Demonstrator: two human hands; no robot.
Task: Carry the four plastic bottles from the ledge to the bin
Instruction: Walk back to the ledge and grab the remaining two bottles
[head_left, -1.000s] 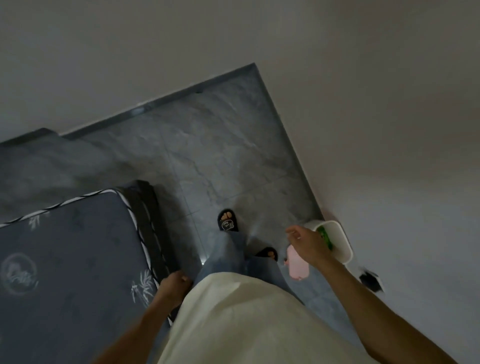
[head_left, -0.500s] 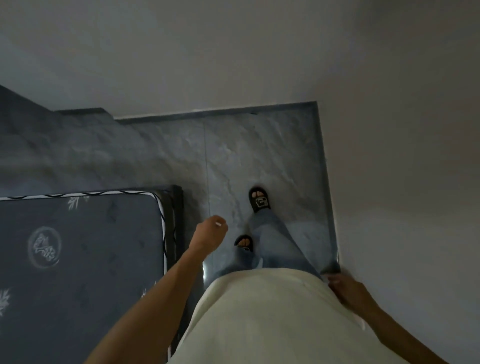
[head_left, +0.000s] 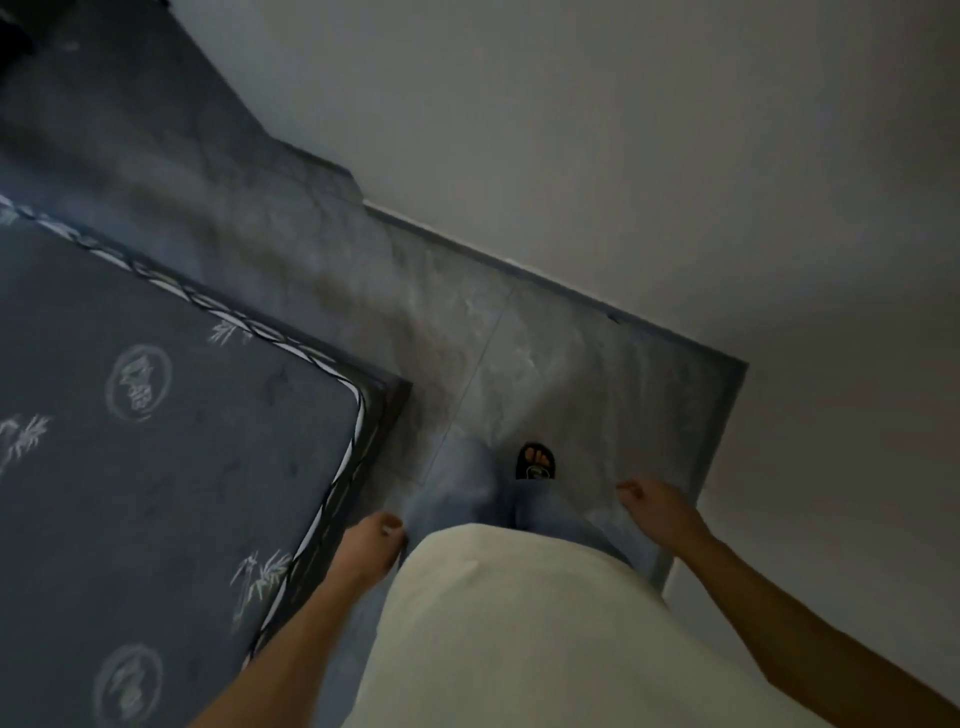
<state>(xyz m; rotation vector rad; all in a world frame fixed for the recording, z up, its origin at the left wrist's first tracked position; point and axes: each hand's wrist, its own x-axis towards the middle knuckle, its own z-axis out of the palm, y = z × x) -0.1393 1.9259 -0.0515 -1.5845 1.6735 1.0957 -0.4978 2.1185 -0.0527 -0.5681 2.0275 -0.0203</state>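
No bottle, ledge or bin shows in the head view. My left hand (head_left: 375, 540) hangs by my left hip with the fingers curled loosely and nothing in it. My right hand (head_left: 655, 506) swings out beside my right leg, also loosely curled and holding nothing. Between them are my pale shirt, my blue trousers and one black sandal (head_left: 535, 461) on the floor.
A dark patterned mattress (head_left: 156, 447) with white piping fills the left side, its corner close to my left hand. Grey marble floor tiles (head_left: 545, 364) run ahead to a pale wall (head_left: 623, 156) with a dark skirting.
A second ago my right hand held a pink bottle over a white bin at the wall; now the hand holds nothing. The view has turned left, and the bin is out of sight.
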